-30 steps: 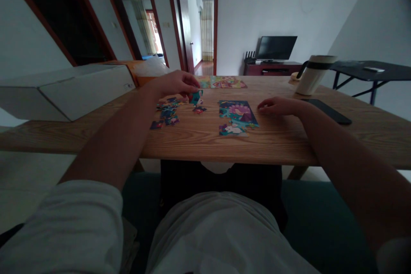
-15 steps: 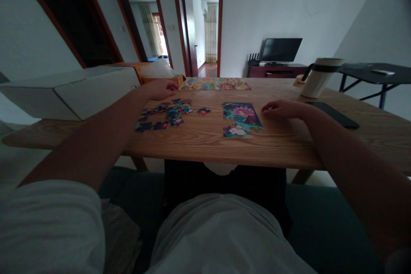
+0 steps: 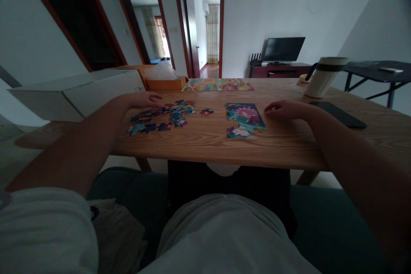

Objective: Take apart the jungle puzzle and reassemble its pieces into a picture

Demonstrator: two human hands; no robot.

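Several loose jigsaw pieces lie scattered left of centre on the wooden table. My left hand rests flat at the back edge of that pile, fingers stretched out over the nearest pieces. One single piece lies apart, between the pile and a partly joined puzzle picture. My right hand rests on the table with its fingers curled, their tips touching the right edge of that joined picture.
A white carton and an orange box stand at the back left. Two finished puzzle sheets lie at the far edge. A tilted white mug and a dark phone sit on the right.
My left hand let go of a teal piece it held up near the far sheets, drew back to the left and came down flat beside the pile. The right hand stayed put.
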